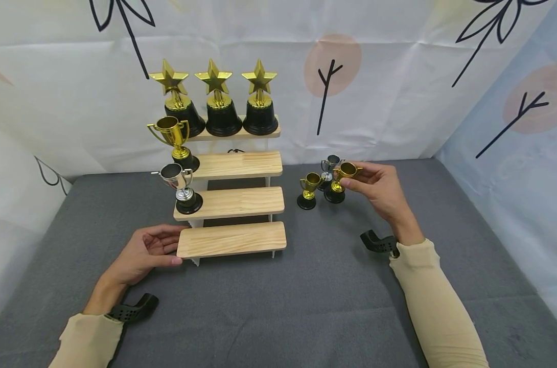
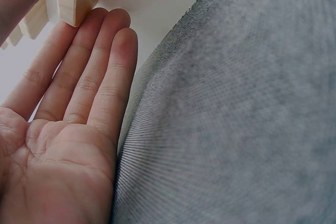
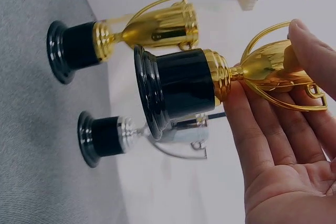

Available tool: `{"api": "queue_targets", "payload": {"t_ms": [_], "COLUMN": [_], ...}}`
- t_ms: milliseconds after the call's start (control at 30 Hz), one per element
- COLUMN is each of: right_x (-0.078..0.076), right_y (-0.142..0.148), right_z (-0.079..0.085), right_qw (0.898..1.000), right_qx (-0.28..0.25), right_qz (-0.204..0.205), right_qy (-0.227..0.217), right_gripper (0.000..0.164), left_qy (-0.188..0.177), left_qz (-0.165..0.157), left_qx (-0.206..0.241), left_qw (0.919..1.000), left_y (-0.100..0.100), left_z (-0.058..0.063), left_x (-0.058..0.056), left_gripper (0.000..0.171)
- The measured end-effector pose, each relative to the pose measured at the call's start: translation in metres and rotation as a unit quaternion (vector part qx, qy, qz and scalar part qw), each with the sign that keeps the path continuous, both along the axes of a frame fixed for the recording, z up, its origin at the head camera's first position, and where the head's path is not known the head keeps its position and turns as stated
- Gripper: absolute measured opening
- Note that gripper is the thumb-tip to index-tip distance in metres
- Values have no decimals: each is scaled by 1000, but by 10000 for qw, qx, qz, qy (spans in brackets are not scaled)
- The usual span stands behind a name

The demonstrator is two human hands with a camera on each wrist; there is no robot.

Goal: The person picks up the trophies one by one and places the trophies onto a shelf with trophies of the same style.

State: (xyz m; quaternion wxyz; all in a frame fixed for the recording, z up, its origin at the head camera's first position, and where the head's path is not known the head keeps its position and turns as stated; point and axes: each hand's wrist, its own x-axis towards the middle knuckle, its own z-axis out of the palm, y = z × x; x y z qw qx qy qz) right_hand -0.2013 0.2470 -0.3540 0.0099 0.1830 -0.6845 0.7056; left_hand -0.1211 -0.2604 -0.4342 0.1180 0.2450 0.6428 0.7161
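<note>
My right hand [image 1: 381, 191] pinches a small gold trophy cup [image 3: 268, 69] with a black base by its bowl, between thumb and fingers. In the right wrist view its base is off the grey surface. Beside it stand another gold trophy cup [image 1: 309, 186] and a silver trophy cup [image 3: 173, 129], both upright. At the left end of a stepped wooden display stand [image 1: 232, 239], my left hand [image 1: 142, 253] has its fingers nearly straight. Their tips touch the end of the lowest step in the left wrist view [image 2: 79, 3].
Three gold star trophies [image 1: 218, 97] stand on the top step. A gold cup [image 1: 172, 135] and a silver cup [image 1: 182, 186] sit at the left ends of the two steps below. Behind the grey cloth [image 1: 306, 306] hangs a white printed backdrop [image 1: 389, 76].
</note>
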Motion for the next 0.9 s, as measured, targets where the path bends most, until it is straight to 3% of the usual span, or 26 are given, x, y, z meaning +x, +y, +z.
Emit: {"api": "queue_targets", "payload": {"t_ms": [900], "right_x": [14], "right_y": [-18], "right_z": [16], "right_qw": [9991], "right_qx": [376], "right_qz": [109], "right_qy": [159], "right_gripper": [36], "left_qy": [49], "left_qz": [-36], "left_qx": [41], "left_qw": [10000], "left_y": [0], "left_z": [-1], "left_x": [-1], "left_gripper": [62]}}
